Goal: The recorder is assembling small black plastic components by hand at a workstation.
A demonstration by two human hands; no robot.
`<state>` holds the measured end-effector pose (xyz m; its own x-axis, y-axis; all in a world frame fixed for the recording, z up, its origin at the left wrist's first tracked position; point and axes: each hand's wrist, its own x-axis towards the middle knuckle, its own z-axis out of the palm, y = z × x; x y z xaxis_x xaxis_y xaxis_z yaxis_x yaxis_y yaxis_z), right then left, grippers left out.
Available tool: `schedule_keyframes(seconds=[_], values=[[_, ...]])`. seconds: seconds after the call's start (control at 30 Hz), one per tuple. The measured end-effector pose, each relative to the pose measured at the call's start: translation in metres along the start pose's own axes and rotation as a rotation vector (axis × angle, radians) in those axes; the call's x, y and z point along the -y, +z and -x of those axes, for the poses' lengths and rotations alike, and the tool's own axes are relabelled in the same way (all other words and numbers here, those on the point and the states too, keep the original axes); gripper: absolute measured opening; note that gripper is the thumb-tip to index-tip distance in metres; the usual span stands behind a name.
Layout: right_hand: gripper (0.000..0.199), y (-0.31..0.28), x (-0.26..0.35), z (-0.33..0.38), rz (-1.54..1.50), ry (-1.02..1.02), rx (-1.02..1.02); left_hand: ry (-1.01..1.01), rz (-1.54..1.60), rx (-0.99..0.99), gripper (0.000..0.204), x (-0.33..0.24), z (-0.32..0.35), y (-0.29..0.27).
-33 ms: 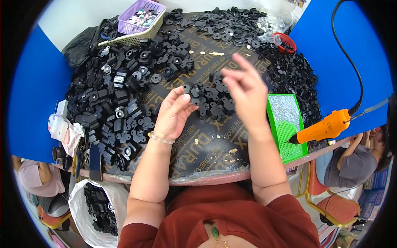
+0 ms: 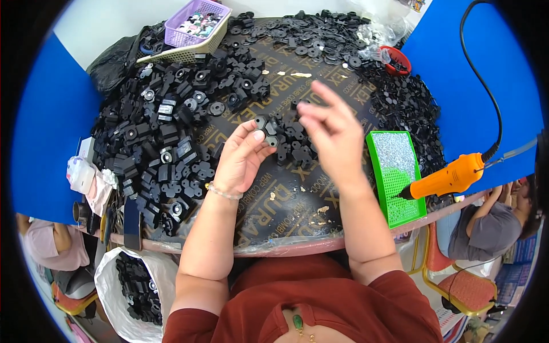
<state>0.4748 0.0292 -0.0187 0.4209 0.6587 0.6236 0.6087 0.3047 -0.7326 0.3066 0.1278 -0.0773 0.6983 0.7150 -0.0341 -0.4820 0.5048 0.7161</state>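
Between the thumb and fingers of my left hand (image 2: 243,151) is a black plastic part (image 2: 267,132) with lobed ends and small holes. My right hand (image 2: 334,128) hovers just right of it, fingers apart, the index finger stretched forward; its fingertips are slightly blurred. I make out nothing held in it. A small heap of similar black parts (image 2: 297,150) lies under and between both hands, partly hidden by them.
Black housings (image 2: 166,134) cover the table's left. Small black pieces (image 2: 409,108) and a red bowl (image 2: 396,60) lie right. A green tray (image 2: 407,214) holds many screws beside an orange electric screwdriver (image 2: 449,176). A purple basket (image 2: 171,35) stands far left; a white sack (image 2: 106,280) sits below.
My right hand has shifted slightly left and nearer to my left hand. The part in my left hand has tilted a little.
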Motion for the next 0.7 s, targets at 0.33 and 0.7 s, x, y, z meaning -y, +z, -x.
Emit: schedule_keyframes(seconds=[0.33,0.7], values=[[0.018,0.011,-0.001,0.011,-0.438,0.272,0.039,-0.009,-0.064,0.029,0.047,-0.003,0.003,0.009],[0.014,0.01,-0.015,0.011,-0.591,0.34,0.142,-0.039,-0.039,0.113,0.049,-0.003,0.001,0.01]])
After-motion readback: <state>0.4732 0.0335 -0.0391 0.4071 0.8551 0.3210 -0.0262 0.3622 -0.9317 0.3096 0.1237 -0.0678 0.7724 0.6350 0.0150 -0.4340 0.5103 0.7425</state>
